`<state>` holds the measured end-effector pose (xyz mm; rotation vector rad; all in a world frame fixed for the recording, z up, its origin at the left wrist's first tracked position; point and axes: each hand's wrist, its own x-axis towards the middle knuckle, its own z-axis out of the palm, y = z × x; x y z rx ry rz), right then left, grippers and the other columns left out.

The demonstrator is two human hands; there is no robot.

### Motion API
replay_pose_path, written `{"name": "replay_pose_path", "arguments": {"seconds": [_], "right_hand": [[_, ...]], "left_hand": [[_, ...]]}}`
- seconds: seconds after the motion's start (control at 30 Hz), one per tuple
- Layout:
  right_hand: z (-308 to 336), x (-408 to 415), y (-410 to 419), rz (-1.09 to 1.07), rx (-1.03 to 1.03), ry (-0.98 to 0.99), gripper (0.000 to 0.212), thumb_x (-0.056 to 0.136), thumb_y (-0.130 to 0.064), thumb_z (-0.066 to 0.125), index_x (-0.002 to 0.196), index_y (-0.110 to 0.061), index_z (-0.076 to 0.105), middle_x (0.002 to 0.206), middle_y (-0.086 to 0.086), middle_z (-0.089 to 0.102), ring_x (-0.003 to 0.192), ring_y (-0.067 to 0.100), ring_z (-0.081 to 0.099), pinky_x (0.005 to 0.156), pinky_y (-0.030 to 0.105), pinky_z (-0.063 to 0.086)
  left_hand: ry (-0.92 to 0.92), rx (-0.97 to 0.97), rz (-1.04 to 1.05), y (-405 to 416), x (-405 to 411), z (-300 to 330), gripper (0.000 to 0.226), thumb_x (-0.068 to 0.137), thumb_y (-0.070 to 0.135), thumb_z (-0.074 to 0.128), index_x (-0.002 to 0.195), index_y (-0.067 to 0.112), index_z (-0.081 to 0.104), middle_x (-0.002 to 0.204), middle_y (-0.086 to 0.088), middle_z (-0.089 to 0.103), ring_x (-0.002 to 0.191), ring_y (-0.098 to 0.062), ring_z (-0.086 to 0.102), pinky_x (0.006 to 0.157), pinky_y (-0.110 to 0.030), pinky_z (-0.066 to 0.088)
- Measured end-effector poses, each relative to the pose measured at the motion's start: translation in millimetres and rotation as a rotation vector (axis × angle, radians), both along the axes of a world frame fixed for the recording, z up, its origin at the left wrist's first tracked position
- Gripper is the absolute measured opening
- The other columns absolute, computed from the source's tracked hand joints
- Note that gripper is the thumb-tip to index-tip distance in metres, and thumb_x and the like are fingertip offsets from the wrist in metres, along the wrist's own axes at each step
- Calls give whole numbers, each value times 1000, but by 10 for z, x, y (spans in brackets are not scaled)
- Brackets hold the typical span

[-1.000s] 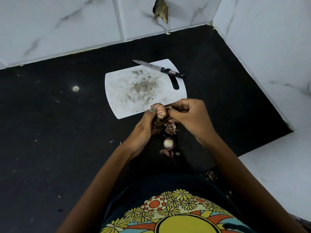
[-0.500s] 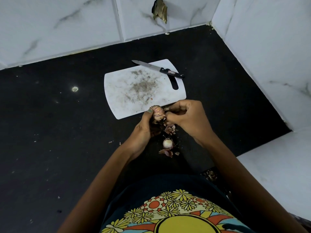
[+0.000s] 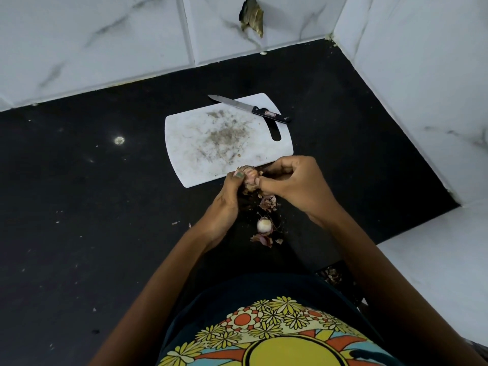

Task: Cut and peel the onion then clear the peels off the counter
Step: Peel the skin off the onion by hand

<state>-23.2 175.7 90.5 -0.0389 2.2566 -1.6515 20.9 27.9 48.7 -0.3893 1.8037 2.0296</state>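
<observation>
While both hands meet over the black counter [image 3: 79, 233], left hand [image 3: 227, 204] clamped on small pinkish onion [image 3: 249, 174], right hand [image 3: 293, 183] pinching its skin, papery peels [image 3: 268, 202] below (white cutting board [image 3: 200, 143] just beyond).

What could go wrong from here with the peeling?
1. Both hands, left hand and right hand, work the onion over the bare counter, not the cutting board, so peels will likely keep scattering and add cleanup.
2. The peeled piece lies among scraps and could get swept away with them.
3. The knife rests across the board's far corner, blade tip overhanging; a bump could knock it off.
</observation>
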Motion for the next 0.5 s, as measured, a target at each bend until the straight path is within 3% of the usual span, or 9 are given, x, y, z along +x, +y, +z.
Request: {"name": "replay_pose_path", "arguments": {"seconds": [0.13, 0.27, 0.33, 0.43, 0.5], "right_hand": [[10, -1, 14, -6, -104, -54, 8, 78, 4, 70, 76, -4, 69, 75, 16, 71, 58, 19, 69, 55, 22, 57], [14, 0, 25, -7, -181, -100, 5, 84, -2, 67, 87, -1, 71, 82, 15, 72, 66, 22, 70, 62, 26, 60], [19, 11, 30, 40, -183, -83, 13, 79, -11, 74, 90, -4, 72, 83, 10, 74, 74, 20, 72, 68, 29, 60], [-13, 26, 0, 52, -43, 36, 21, 70, -15, 83, 86, -8, 73, 82, 5, 75, 77, 19, 72, 73, 35, 60], [-11, 15, -16, 27, -23, 45, 20, 70, -13, 82, 85, -5, 72, 79, 7, 74, 72, 17, 71, 69, 32, 59]], "left_hand": [[-50, 68, 47, 29, 14, 30, 54, 90, 53, 30, 123, 20, 58, 123, -9, 65, 117, -21, 59, 110, -44, 38], [-39, 123, 60, 22, 27, 42, 45, 103, 41, 20, 115, 20, 58, 117, -8, 67, 106, -17, 62, 98, -36, 45], [-16, 135, 58, 17, 22, 53, 47, 100, 47, 23, 118, 20, 57, 120, -6, 66, 111, -14, 62, 99, -32, 44], [27, 159, 30, 25, 18, 62, 57, 86, 68, 42, 116, 21, 54, 132, -10, 58, 127, -19, 52, 113, -44, 34], [46, 156, 22, 21, 8, 28, 46, 85, 66, 46, 103, 25, 56, 123, -9, 58, 126, -21, 50, 114, -49, 30]]}}
